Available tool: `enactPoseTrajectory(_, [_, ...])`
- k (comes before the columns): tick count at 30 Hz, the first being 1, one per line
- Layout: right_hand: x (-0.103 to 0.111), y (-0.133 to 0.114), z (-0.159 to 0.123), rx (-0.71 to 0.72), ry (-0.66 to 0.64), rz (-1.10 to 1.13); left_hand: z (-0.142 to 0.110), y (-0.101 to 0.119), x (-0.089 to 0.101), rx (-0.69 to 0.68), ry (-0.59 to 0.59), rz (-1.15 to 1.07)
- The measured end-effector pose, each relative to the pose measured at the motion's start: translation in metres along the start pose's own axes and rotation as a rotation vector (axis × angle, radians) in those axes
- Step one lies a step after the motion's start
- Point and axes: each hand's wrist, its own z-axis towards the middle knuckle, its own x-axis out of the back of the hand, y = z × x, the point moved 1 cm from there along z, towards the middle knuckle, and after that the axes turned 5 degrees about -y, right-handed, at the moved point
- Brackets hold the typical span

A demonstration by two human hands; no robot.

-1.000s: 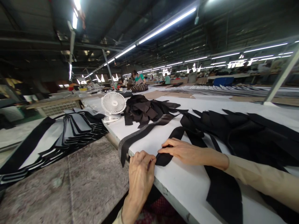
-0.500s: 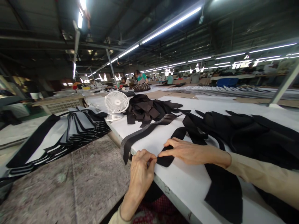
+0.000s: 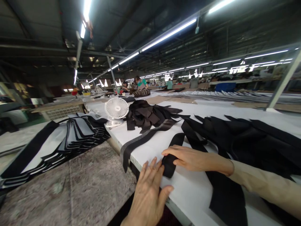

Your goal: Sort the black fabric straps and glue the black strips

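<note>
A narrow black fabric strip (image 3: 168, 169) lies on the white tabletop (image 3: 188, 191) near its front edge. My right hand (image 3: 195, 158) rests over this strip from the right, its fingers stretched across it and its thumb apart. Flat and spread, my left hand (image 3: 149, 191) is at the table edge, with fingertips beside the strip's left side. Farther left, a dark strip with a grey border (image 3: 141, 142) hangs over the edge. Beneath my right forearm runs a wider black fabric piece (image 3: 228, 197).
A white fan (image 3: 117, 108) stands at the table's left edge, beside a heap of dark fabric pieces (image 3: 150, 116). More black fabric (image 3: 256, 138) covers the right side. Layered black-and-white pieces (image 3: 77, 135) lie on the left table. A person in green (image 3: 141, 83) is farther back.
My left hand has opened from a pinch at the strip's end and spread flat at the edge. My right index finger has drawn back from that pinch and lies over the strip.
</note>
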Motion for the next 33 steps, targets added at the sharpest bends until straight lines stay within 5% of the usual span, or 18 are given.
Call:
enactPoseTrajectory(5, [0.027, 0.024, -0.012, -0.117, 0.069, 0.057, 0.006, 0.044, -0.01, -0.291, 0.107, -0.025])
enactPoseTrajectory(8, [0.038, 0.054, -0.029, -0.209, -0.023, -0.011, 0.026, 0.046, 0.002, -0.168, 0.032, -0.238])
enactPoseTrajectory(11, [0.046, 0.083, -0.049, -0.354, -0.108, 0.039, 0.062, 0.013, 0.01, 0.065, -0.12, -0.268])
enactPoseTrajectory(15, [0.056, 0.091, -0.06, -0.448, -0.014, 0.028, 0.116, -0.053, -0.006, 0.337, -0.097, -0.03])
enactPoseTrajectory(20, [0.051, 0.076, -0.046, -0.418, 0.032, 0.128, 0.158, -0.092, -0.036, 0.385, -0.134, -0.068])
enactPoseTrajectory(26, [0.04, 0.078, -0.032, -0.309, 0.223, 0.114, 0.148, -0.101, -0.043, 0.477, -0.176, -0.221])
enactPoseTrajectory(33, [0.02, 0.075, -0.02, -0.47, 0.302, 0.417, 0.106, -0.06, -0.022, 0.487, -0.112, -0.412])
